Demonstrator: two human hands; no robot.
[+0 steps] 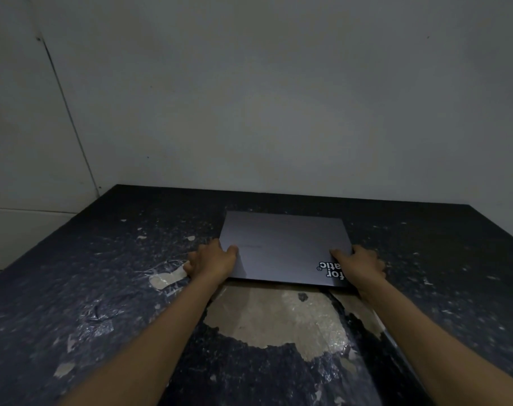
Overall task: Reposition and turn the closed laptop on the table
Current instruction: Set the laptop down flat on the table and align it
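Observation:
A closed grey laptop (pixel 287 244) lies flat on the dark table (pixel 102 273), towards the back near the wall. A white-lettered sticker sits upside down at its near right corner, partly under my hand. My left hand (pixel 212 260) grips the laptop's left edge near the front corner, thumb on the lid and fingers curled down the side. My right hand (pixel 359 263) holds the right edge the same way, thumb on top. Both forearms reach in from the bottom of the view.
The table's dark covering is worn, with a large bare patch (pixel 278 315) just in front of the laptop and small chips scattered around. A pale wall (pixel 264 98) rises directly behind the table's back edge. The left edge of the table drops off to a light floor.

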